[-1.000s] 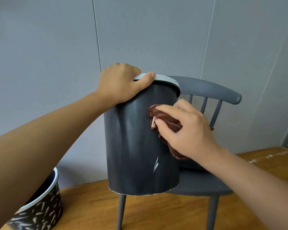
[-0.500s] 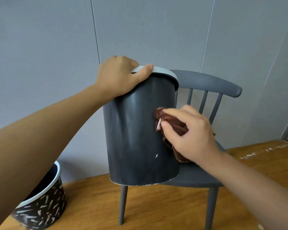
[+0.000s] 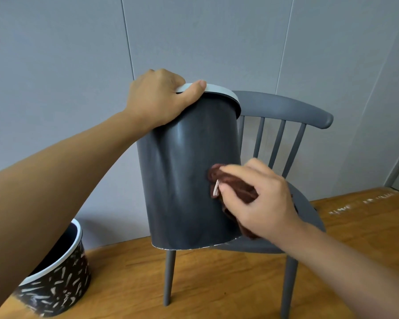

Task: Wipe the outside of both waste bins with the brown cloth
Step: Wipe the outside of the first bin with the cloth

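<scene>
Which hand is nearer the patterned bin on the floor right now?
Left. The left hand grips the dark bin by its rim, above the patterned bin. The right hand holds the brown cloth, farther to the right.

1. Two bare forearms show, one entering from the lower left edge and one from the lower right corner.
2. No sleeve, cuff or glove covers either arm as far as the picture's edges; both are uncovered from wrist to edge.
3. The left hand wears no ring, watch or band on the parts that show.
4. The right hand is likewise bare at fingers and wrist.
5. Fingernails are short and unpainted; the left thumbnail shows plainly.
6. The right hand looks slightly blurred.
</scene>
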Available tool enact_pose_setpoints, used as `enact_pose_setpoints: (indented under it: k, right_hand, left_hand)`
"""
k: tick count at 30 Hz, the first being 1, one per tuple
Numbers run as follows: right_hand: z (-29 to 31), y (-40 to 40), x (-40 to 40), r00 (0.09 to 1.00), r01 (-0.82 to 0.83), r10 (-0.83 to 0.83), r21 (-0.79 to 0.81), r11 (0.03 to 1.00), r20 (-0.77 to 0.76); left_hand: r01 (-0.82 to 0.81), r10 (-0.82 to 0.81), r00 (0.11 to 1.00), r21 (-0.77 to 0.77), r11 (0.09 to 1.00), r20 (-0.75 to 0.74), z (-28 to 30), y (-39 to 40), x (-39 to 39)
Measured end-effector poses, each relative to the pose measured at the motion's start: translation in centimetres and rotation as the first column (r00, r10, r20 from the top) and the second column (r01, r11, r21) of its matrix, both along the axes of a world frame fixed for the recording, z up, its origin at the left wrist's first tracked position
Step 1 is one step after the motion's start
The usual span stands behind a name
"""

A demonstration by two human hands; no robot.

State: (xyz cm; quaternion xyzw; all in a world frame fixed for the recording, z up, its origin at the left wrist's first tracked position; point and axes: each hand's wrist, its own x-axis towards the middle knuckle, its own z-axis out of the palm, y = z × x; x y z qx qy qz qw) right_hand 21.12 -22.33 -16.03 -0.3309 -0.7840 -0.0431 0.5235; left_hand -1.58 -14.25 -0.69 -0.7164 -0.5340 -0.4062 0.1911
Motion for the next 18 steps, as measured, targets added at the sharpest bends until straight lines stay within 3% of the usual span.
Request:
enact_pose_setpoints:
  k: [3, 6, 8, 13, 15, 18]
  right_hand:
    - [-2.6, -2.4, 0.7, 0.976, -0.114, 0.107, 0.026, 0.993, 0.191]
    - [-2.4, -3.1, 1.0, 0.937, -0.134, 0.108, 0.056, 0.989, 0.331]
    - [-0.6, -2.4, 0.3, 0.939, -0.109, 0.073, 0.090, 0.990, 0.335]
    - [5.6, 0.8, -1.7, 0.988, 0.072, -0.084, 0.092, 0.993, 0.133]
    - [5.7, 0.8, -1.6, 0.979, 0.084, -0.104, 0.116, 0.990, 0.177]
    - [2.6, -1.5, -0.8, 0.928, -0.033, -0.034, 0.172, 0.985, 0.371]
  left_hand:
    - [0.004, -0.004, 1.000, -0.018, 1.000, 0.018, 0.0, 0.3, -0.2]
    - [0.014, -0.014, 1.000, -0.007, 1.000, 0.005, 0.0, 0.1, -0.1]
    - [0.027, -0.027, 0.999, 0.010, 1.000, -0.019, -0.1, -0.2, 0.2]
    - [0.036, -0.034, 0.998, 0.031, 0.999, -0.061, 0.1, -0.8, 1.2]
    - [0.037, -0.035, 0.997, 0.032, 0.999, -0.063, 0.1, -0.7, 1.3]
    - [0.032, -0.030, 0.998, 0.020, 0.999, -0.059, 0.2, -0.3, 1.2]
